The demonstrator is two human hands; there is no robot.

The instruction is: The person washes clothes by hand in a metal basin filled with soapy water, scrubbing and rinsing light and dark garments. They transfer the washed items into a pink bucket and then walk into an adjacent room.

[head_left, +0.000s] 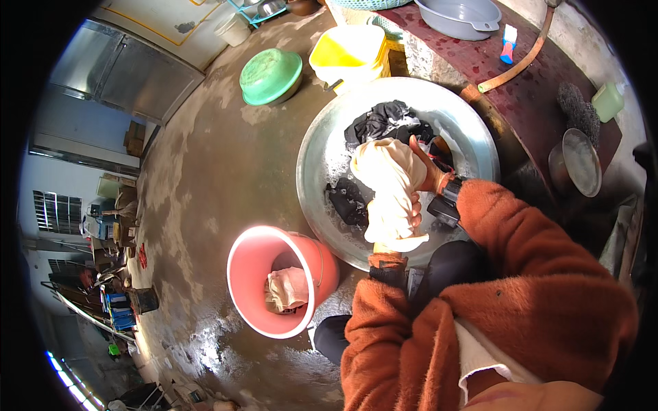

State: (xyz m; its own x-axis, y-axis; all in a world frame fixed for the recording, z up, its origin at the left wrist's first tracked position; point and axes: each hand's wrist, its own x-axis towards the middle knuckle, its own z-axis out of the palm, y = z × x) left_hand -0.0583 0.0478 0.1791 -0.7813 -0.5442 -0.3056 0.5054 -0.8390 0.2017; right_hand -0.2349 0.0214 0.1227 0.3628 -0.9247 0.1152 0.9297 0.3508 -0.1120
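A twisted cream-white cloth (388, 180) is held over a large round metal basin (314, 154). My left hand (415, 211) grips its near end; the cloth covers much of that hand, and some fingers show at its right side. My right hand (431, 169) grips the cloth's right side, farther from me. Below it in the basin lie wet black garments (379, 122) among soap suds, and another dark piece of cloth (347, 200) rests at the left. A bit of red and black fabric (441, 150) shows beside my right hand.
A pink bucket (324, 262) with light cloth (288, 288) inside stands left of the basin. Beyond are a green basin (271, 74) and yellow square tubs (349, 46). On the dark red slab (545, 97) at right lie a brush (508, 43), a hose (524, 64) and a grey basin (457, 20).
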